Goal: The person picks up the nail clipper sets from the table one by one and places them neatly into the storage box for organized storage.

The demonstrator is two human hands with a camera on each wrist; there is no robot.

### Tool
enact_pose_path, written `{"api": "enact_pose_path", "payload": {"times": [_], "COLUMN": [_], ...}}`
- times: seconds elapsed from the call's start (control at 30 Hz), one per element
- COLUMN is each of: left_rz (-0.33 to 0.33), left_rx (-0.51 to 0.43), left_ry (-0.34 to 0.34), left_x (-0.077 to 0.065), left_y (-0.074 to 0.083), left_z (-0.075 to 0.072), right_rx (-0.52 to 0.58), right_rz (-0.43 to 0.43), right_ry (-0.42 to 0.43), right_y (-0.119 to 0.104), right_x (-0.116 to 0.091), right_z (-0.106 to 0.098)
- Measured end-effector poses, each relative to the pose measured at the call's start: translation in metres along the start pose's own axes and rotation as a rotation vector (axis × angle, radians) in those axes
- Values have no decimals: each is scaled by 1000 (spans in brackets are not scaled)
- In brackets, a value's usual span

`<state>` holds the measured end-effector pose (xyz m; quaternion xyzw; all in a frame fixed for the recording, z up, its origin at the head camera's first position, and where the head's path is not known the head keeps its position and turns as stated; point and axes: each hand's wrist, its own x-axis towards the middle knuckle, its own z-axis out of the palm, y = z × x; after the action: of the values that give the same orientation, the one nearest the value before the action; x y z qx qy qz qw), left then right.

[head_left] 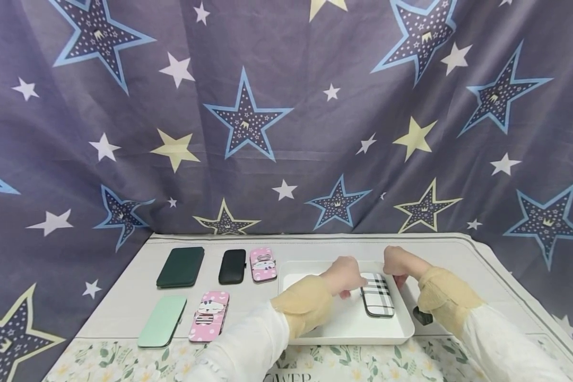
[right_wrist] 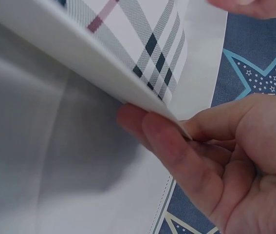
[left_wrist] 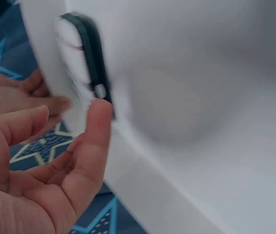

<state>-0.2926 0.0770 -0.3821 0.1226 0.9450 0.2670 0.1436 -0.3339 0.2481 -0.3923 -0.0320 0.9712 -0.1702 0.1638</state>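
Note:
A white tray (head_left: 358,330) lies on the table, with a black-and-white plaid clasp case (head_left: 378,296) inside it by the right wall. My left hand (head_left: 342,275) reaches over the tray on the left of the case. In the left wrist view its index fingertip is at the case's dark clasp side (left_wrist: 93,53), thumb apart; whether it touches is unclear. My right hand (head_left: 403,261) pinches the tray's far right rim, thumb on the inner side and fingers (right_wrist: 169,146) outside and beneath. The right wrist view shows the plaid pattern just inside that rim.
Left of the tray lie a dark green case (head_left: 180,267), a black case (head_left: 232,266), a mint green case (head_left: 163,321) and two pink cartoon cases (head_left: 263,264). A small dark object (head_left: 422,316) is partly hidden beside my right forearm. A star-patterned curtain (head_left: 286,159) hangs behind.

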Motion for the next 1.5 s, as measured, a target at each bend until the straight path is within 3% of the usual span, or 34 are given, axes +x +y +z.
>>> {"api": "enact_pose_path", "payload": {"times": [0.27, 0.47, 0.6, 0.77, 0.9, 1.13, 1.5], "left_rz": [206, 313, 378, 461, 504, 507, 443], "left_rx": [105, 74, 72, 161, 244, 365, 454], "left_ry": [117, 225, 327, 477, 555, 628, 640], "left_x": [-16, -29, -40, -58, -71, -89, -117], "left_y": [7, 13, 15, 9, -6, -43, -110], "left_z": [-34, -58, -69, -82, -88, -92, -89], "right_rx": [15, 43, 43, 37, 27, 5, 14], "right_rz": [-16, -18, -7, -3, -4, -5, -51], "right_ry": [18, 33, 27, 22, 27, 32, 50], "right_y": [4, 6, 7, 7, 6, 8, 10], "right_x": [1, 0, -2, -1, 1, 2, 4], "right_z": [1, 2, 2, 2, 2, 4, 5]}}
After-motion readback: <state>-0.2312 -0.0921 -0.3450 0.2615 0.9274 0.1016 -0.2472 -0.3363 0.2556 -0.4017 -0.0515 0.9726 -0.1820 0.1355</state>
